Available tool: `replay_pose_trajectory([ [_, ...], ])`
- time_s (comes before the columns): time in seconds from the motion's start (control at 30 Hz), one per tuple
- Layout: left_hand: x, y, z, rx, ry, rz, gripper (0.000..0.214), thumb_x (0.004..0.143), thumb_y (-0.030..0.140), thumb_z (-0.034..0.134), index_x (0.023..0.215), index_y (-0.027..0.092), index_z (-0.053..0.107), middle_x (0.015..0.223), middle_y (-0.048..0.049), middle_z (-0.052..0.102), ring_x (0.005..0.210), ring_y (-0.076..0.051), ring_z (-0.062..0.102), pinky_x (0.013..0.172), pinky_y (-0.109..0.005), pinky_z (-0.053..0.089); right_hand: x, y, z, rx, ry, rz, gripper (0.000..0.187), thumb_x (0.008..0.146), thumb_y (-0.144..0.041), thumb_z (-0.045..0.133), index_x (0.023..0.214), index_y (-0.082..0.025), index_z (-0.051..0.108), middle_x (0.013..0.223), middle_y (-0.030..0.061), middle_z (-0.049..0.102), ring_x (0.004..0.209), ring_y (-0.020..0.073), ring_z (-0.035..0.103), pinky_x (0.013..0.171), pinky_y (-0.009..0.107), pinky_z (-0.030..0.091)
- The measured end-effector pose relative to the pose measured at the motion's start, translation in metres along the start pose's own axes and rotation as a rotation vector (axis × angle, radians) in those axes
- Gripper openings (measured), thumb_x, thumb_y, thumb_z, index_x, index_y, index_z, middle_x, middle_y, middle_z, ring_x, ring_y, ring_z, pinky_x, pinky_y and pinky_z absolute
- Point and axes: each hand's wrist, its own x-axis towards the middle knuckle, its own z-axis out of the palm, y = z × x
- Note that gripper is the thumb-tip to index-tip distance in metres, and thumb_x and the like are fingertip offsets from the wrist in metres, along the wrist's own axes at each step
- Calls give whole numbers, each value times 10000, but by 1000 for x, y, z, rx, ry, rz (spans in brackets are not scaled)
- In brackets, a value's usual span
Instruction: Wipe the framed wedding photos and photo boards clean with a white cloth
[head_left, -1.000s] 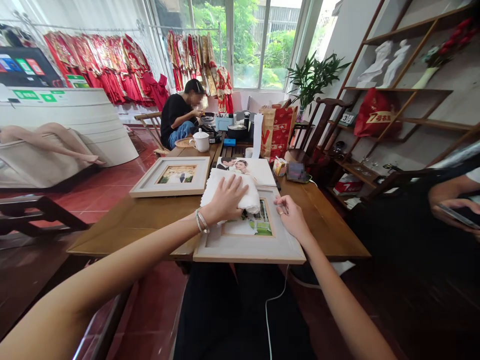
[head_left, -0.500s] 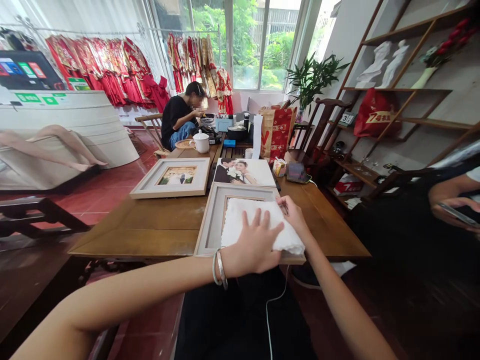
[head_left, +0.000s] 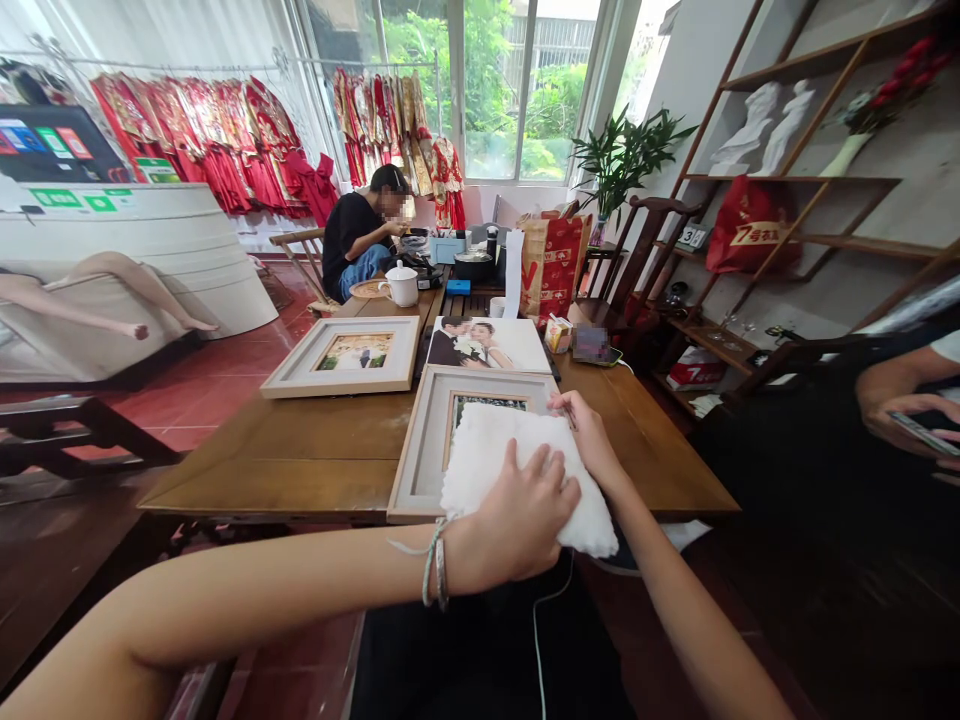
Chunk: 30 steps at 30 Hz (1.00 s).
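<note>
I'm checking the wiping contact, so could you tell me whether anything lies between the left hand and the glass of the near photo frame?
Yes: the folded white cloth lies under the left hand, covering most of the near photo frame. The right hand rests at the frame's right edge, beside the cloth. Only the top strip of the picture shows.
</note>
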Motion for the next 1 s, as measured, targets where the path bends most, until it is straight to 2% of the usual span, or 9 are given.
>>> replay_pose_trajectory([
  [0.1,12,-19,8,60,-60,-81,494,808,270,538,1269,108,466,1378,-222,427,1261,-368,389,971,-622,346,0,-4,2,-21,19,22,86,733,-214,484,809,-241,453,1024,92,659,1170,246,555,969,426,409],
  [0.2,28,-47,17,108,-95,-173,552,818,211,537,1349,144,401,1419,-208,390,1287,-365,371,972,-619,346,0,-7,3,-55,32,9,86,733,-199,465,808,-239,457,1007,88,658,1135,240,571,943,406,419],
  [0.3,47,-75,23,148,0,-255,594,821,136,507,1392,165,347,1456,-199,340,1327,-343,330,1014,-562,321,0,-8,2,-118,38,-3,127,706,-182,465,822,-235,468,931,69,660,969,237,616,856,384,449],
  [0.4,67,-95,26,180,126,-299,546,849,77,407,1389,130,348,1468,-209,314,1350,-321,298,1043,-515,294,0,-8,2,-166,37,5,119,716,-213,471,833,-230,466,823,52,646,787,225,600,754,357,455],
  [0.47,79,-103,29,179,136,-256,525,850,60,374,1372,122,375,1456,-205,337,1352,-307,296,1049,-507,284,0,-7,1,-175,40,9,105,738,-247,470,841,-230,462,816,54,640,771,226,588,730,349,447],
  [0.6,91,-116,35,73,6,-62,531,812,127,450,1342,128,417,1454,-177,352,1363,-273,276,1061,-498,274,0,-7,1,-196,48,2,92,750,-259,472,836,-233,453,824,53,629,779,225,582,721,342,441],
  [0.7,86,-120,33,-28,-50,-27,522,795,151,447,1317,143,446,1470,-149,339,1376,-258,252,1071,-510,262,-1,-9,2,-196,52,-10,104,740,-231,456,844,-231,456,822,49,625,763,218,581,702,331,439],
  [0.8,73,-114,26,-97,-67,-24,460,789,145,426,1240,157,515,1441,-133,382,1366,-255,275,1065,-510,279,-2,-12,2,-199,49,-8,142,704,-184,432,835,-230,462,804,40,620,746,210,577,688,318,435],
  [1.0,38,-77,14,-201,-75,-41,379,807,188,427,1167,169,545,1384,-122,441,1326,-268,342,1052,-500,317,-2,-14,0,-161,37,-24,123,668,-197,451,783,-238,435,777,19,591,712,190,554,668,294,436],
])
